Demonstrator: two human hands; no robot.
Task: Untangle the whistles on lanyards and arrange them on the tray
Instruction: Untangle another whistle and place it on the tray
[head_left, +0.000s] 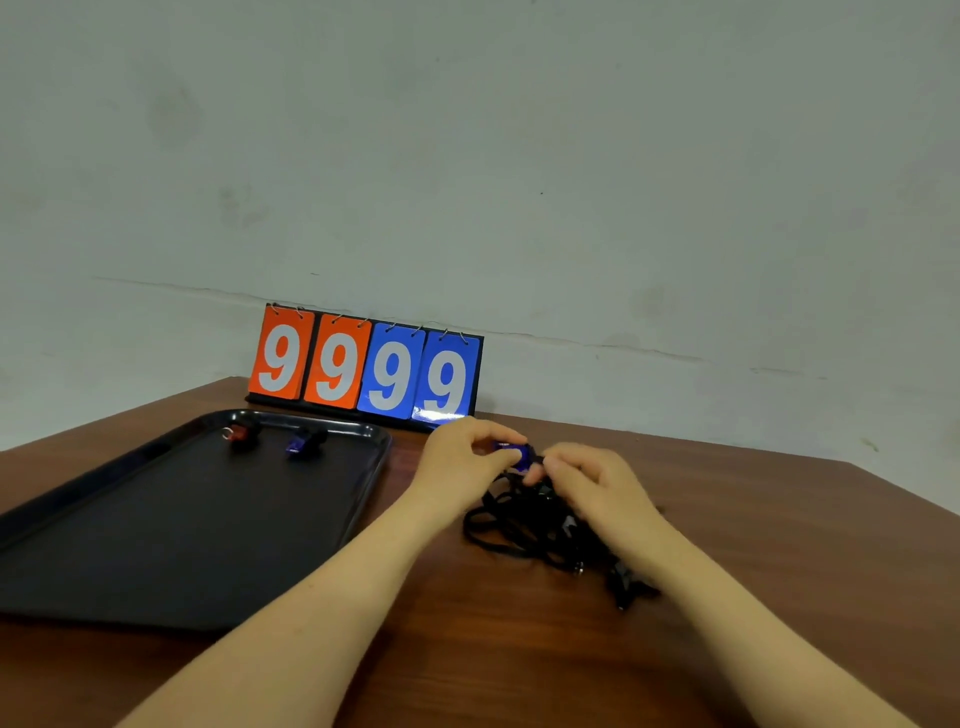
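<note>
**Both hands on a blue whistle above the tangled cords**

Nearest, two bare forearms reach in from 6 o'clock over the brown table (519, 649). At about 3 o'clock of the table's middle lies a heap of black lanyards (540, 525), knotted together, partly under the right wrist. Just beyond it, the left hand (462, 462) and the right hand (592, 483) meet; the left thumb and curled fingers pinch a blue whistle (511, 454), while the right fingertips pinch at its near end, where the cord joins. At 9 o'clock sits a black tray (156, 530). At its far rim, toward 11 o'clock, rest a red whistle (240, 432) and another blue one (304, 441), well apart. Farthest, at 12 o'clock against the wall, stands a scoreboard (366, 371) reading 9999.
</note>
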